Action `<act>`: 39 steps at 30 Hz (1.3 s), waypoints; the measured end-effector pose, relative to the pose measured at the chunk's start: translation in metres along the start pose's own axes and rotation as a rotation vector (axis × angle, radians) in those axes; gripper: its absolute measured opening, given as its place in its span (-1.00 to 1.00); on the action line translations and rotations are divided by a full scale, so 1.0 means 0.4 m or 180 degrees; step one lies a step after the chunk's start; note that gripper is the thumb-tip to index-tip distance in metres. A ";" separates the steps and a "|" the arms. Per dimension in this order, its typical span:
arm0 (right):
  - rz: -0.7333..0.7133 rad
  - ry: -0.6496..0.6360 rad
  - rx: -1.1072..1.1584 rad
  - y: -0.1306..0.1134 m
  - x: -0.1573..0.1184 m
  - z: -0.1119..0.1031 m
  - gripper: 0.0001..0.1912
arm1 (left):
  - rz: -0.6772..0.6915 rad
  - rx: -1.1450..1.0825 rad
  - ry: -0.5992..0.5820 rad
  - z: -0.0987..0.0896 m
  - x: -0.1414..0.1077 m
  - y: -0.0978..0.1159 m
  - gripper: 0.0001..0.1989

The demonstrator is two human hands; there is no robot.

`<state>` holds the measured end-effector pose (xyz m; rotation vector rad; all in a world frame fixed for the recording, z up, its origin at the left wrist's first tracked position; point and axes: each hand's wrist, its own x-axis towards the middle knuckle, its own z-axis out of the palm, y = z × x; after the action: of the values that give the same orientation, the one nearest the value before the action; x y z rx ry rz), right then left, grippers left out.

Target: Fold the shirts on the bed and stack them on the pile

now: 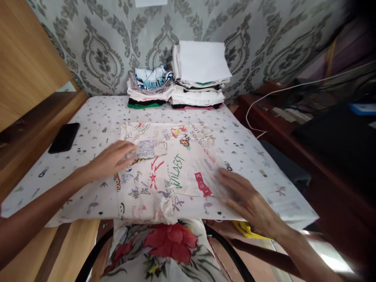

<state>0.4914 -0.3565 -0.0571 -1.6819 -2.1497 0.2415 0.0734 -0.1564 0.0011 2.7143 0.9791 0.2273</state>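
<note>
A cream garment (179,168) with colourful writing and drawings lies partly folded on the table, its lower left part reaching the front edge. My left hand (119,156) is at its left side, over the fold, fingers extended and slightly blurred. At the garment's right edge is my right hand (237,190), its fingers smeared by motion; whether they pinch the cloth cannot be made out.
Two stacks of folded clothes, a left one (150,88) and a right one (201,62), stand against the patterned wall. A black phone (64,138) lies at the left. Beyond the table's right side, a white cable (276,92) crosses a dark red desk (255,117).
</note>
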 end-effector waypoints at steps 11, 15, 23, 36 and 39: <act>-0.0006 0.0347 -0.0207 -0.013 -0.083 0.007 -0.59 | 0.1644 0.0795 -0.0608 0.122 -0.226 0.226 -0.28; -0.0321 0.0661 -0.0291 0.002 -0.070 0.023 -0.55 | 0.1851 0.1108 -0.0076 0.114 -0.225 0.223 -0.58; -0.0001 0.0761 0.0104 0.009 -0.051 0.002 -0.73 | 0.1309 -0.0774 0.0432 0.102 -0.191 0.226 -0.74; 0.2075 0.0280 0.2471 0.124 0.358 -0.023 -0.42 | -0.2719 -0.3893 0.0389 0.027 0.166 -0.035 -0.51; 0.2105 0.0264 0.2599 0.127 0.341 -0.025 -0.41 | -0.2673 -0.3946 0.0271 0.049 0.156 -0.055 -0.49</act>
<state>0.5138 -0.2134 -0.0391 -1.7331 -1.0908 1.0406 0.1119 -0.1033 -0.0200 1.0998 1.2856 0.5381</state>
